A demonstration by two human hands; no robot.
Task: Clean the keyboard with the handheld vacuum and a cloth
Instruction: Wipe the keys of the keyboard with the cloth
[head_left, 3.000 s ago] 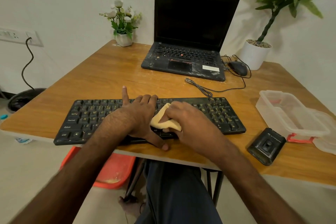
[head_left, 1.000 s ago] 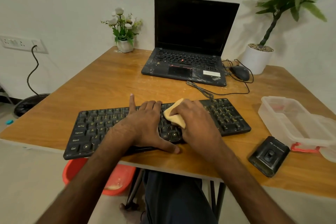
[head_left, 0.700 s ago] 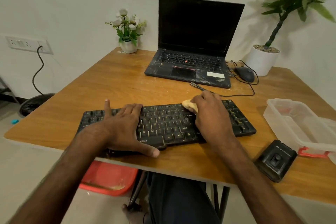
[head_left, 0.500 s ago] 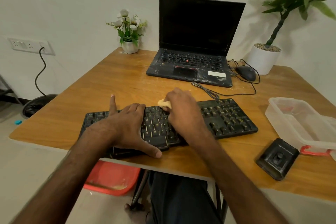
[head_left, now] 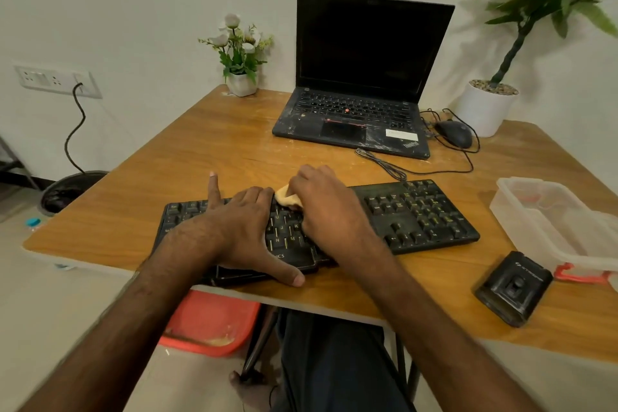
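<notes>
While pinning the black full-size plastic keyboard (head_left: 418, 214) to the light-brown wooden table (head_left: 200, 157) with the left hand (head_left: 244, 231), laid flat with fingers straight and thumb splayed along the front edge, rubs a wadded pale-yellow cloth (head_left: 287, 199) over the upper key rows near the middle of the board. Grips the cloth in the right hand (head_left: 329, 211), fingers curled over it so that only its left end shows, just beside the left fingertips. Leaves the black box-shaped handheld vacuum (head_left: 513, 288) untouched near the table's front right edge, well apart from both hands. Works before an open black laptop (head_left: 351, 117) with a dark screen, a black corded mouse (head_left: 454, 133) just beside it, and a clear plastic lidded container (head_left: 548, 227) at far right, near the vacuum.
</notes>
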